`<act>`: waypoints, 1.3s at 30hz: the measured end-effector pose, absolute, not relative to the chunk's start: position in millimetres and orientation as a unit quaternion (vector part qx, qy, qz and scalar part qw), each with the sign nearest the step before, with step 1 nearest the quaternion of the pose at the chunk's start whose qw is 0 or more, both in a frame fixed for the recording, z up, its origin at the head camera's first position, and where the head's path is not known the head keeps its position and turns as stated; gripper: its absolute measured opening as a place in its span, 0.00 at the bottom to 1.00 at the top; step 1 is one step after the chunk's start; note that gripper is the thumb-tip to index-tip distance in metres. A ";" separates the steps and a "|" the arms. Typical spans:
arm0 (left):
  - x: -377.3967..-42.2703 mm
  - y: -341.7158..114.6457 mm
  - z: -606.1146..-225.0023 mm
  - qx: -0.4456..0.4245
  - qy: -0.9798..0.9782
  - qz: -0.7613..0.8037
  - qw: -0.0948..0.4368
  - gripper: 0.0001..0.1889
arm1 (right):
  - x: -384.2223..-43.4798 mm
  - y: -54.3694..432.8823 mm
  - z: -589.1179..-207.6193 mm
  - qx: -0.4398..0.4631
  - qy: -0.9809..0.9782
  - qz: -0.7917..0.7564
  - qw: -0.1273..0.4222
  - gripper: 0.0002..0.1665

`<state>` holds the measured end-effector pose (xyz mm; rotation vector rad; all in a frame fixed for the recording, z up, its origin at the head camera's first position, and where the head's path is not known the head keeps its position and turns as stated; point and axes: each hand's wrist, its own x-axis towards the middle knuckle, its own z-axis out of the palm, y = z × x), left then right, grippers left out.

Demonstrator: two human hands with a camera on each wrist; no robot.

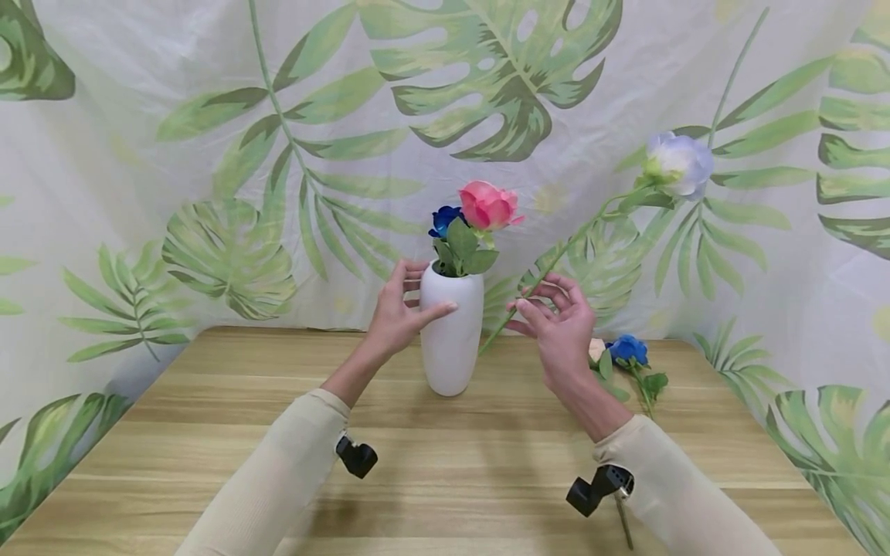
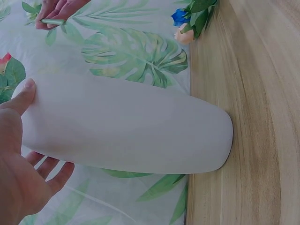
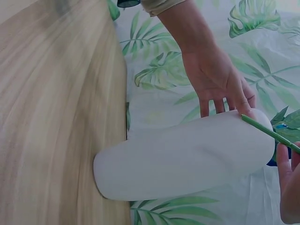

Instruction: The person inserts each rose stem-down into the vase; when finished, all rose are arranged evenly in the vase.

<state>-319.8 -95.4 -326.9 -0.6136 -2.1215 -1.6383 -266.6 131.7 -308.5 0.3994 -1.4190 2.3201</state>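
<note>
Facing a leaf-print cloth across a wooden table, gripping a white vase and pinching a pale flower.
Holding the vase upright near the middle of the table's far edge, wrapping the left hand round its upper side, thumb across the front. Slanting the pale flower from the right hand, pinching its green stem between thumb and fingers, tipping the bloom up rightward, lower end just beside the vase. Seeing a pink flower and smaller blue rose among green leaves in the vase's mouth, also a blue flower and peach flower lying near the table's far right corner.
</note>
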 end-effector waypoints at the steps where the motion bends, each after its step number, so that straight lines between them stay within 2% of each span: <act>1: -319.8 -95.2 -326.9 -0.219 -0.757 -0.585 0.194 0.33 | -266.9 131.0 -307.7 0.142 -0.505 0.829 0.194 0.25; 6: -320.2 -94.3 -326.9 -0.220 -0.757 -0.584 0.193 0.33 | -269.9 128.6 -303.0 0.132 -0.502 0.833 0.194 0.25; 29: -320.4 -95.0 -327.4 -0.225 -0.754 -0.583 0.202 0.33 | -287.9 100.9 -284.2 0.102 -0.428 0.851 0.286 0.23; 39: -319.2 -95.8 -326.6 -0.223 -0.757 -0.582 0.196 0.34 | -292.4 90.8 -280.2 0.101 -0.411 0.852 0.307 0.18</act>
